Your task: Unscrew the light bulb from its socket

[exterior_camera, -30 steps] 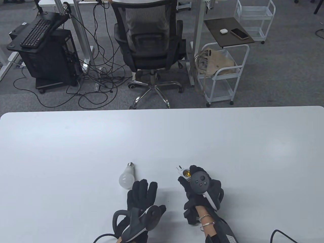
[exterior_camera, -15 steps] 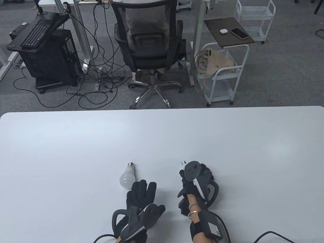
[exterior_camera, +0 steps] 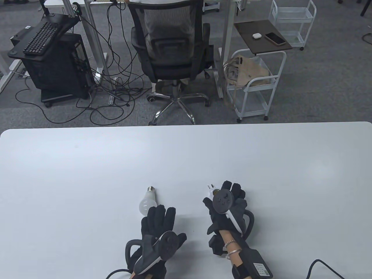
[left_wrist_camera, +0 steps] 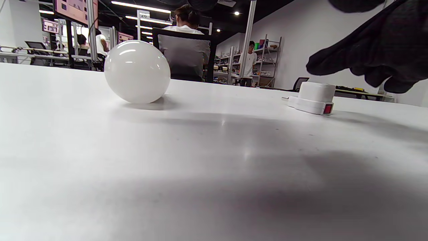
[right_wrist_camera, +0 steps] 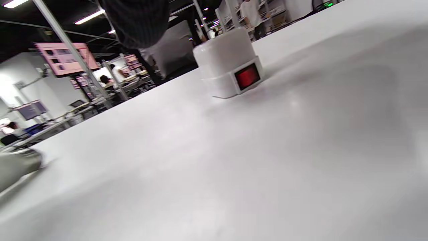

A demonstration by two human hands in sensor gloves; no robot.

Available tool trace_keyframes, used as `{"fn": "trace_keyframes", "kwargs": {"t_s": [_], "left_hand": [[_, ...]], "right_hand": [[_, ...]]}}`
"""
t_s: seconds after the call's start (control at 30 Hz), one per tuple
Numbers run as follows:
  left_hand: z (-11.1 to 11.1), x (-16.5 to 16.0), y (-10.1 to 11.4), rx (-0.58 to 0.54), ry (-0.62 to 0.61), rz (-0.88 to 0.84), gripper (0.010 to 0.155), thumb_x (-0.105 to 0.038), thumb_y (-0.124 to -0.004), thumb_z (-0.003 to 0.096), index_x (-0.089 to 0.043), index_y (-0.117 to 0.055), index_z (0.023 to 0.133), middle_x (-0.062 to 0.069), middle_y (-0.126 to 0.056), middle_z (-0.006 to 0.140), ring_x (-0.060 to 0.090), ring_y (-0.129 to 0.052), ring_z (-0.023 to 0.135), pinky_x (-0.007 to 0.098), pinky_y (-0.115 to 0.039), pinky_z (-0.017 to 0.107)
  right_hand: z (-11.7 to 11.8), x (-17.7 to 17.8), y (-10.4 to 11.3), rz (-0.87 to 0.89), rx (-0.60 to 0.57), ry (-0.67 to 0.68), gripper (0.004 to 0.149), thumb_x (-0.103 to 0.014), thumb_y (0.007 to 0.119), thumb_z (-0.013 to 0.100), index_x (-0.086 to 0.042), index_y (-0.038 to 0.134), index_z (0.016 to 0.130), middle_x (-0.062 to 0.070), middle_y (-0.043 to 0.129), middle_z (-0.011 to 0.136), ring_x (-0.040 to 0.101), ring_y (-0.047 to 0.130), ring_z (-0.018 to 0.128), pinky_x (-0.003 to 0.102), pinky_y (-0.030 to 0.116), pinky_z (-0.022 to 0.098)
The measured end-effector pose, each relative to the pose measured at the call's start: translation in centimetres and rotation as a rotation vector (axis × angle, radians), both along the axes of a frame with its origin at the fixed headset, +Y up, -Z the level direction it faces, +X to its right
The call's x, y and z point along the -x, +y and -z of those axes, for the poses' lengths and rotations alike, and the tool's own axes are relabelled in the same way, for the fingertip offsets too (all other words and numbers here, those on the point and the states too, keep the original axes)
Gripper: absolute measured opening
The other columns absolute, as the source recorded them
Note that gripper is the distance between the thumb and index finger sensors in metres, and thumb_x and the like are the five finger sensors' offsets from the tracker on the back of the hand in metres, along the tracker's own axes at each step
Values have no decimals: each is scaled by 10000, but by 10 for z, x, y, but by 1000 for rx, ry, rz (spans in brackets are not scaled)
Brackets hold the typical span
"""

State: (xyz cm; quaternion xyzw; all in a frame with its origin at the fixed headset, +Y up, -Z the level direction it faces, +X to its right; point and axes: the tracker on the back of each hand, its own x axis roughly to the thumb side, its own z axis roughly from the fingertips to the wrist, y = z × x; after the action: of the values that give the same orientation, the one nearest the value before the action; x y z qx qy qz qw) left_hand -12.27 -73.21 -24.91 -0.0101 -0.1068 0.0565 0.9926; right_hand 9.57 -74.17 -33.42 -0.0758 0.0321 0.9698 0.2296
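The white light bulb (exterior_camera: 147, 200) lies on its side on the white table (exterior_camera: 87, 174), its metal base pointing away from me. It shows large in the left wrist view (left_wrist_camera: 137, 72). The white socket adapter (exterior_camera: 210, 191) stands apart from it to the right, with a red switch on its side (left_wrist_camera: 314, 98) (right_wrist_camera: 230, 67). My left hand (exterior_camera: 158, 216) lies flat and open with its fingertips by the bulb's round end. My right hand (exterior_camera: 221, 193) hovers open just over the socket, with a gap between its fingers (left_wrist_camera: 367, 57) and the socket.
A black cable (exterior_camera: 319, 266) lies at the table's near right. Beyond the far edge stand an office chair (exterior_camera: 171, 52) and a white cart (exterior_camera: 255, 87).
My right hand held the socket tilted, then turned over and set it upright on the table, and no longer grips it. My left hand slid slightly forward toward the bulb.
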Motion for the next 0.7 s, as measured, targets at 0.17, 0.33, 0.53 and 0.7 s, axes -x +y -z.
{"fn": "trace_keyframes", "kwargs": {"t_s": [0.17, 0.33, 0.53, 0.7], "left_hand": [[-1, -2, 0, 23, -20, 6, 844, -625, -641, 575, -221, -273, 1219, 202, -298, 1308, 454, -312, 1173, 615, -354, 844], [-2, -2, 2, 36, -30, -15, 847, -631, -633, 576, -230, -255, 1219, 184, -276, 1314, 435, -293, 1177, 601, -338, 848], [-3, -5, -2, 71, -42, -5, 845, -636, -620, 579, -236, -243, 1220, 209, -260, 1312, 460, -277, 1171, 612, -325, 844], [-2, -9, -6, 104, -62, 1, 854, -646, -620, 576, -241, -236, 1223, 209, -253, 1314, 464, -266, 1172, 614, -316, 845]], "right_hand": [[-36, -1, 8, 17, -15, 211, 787, -519, 678, 614, -197, 233, 1178, 163, 47, 1190, 450, 16, 1050, 657, 239, 711], [-70, 5, 8, -43, -63, 393, 756, -519, 648, 625, -201, 244, 1180, 132, 63, 1201, 406, -14, 1056, 656, 214, 712], [-78, 13, 0, -79, 55, 464, 757, -523, 633, 634, -209, 218, 1183, 142, 29, 1198, 409, -50, 1044, 659, 183, 711], [-78, 9, -5, -60, 68, 479, 761, -526, 628, 635, -206, 209, 1182, 144, 36, 1199, 408, -48, 1044, 657, 181, 711]]}}
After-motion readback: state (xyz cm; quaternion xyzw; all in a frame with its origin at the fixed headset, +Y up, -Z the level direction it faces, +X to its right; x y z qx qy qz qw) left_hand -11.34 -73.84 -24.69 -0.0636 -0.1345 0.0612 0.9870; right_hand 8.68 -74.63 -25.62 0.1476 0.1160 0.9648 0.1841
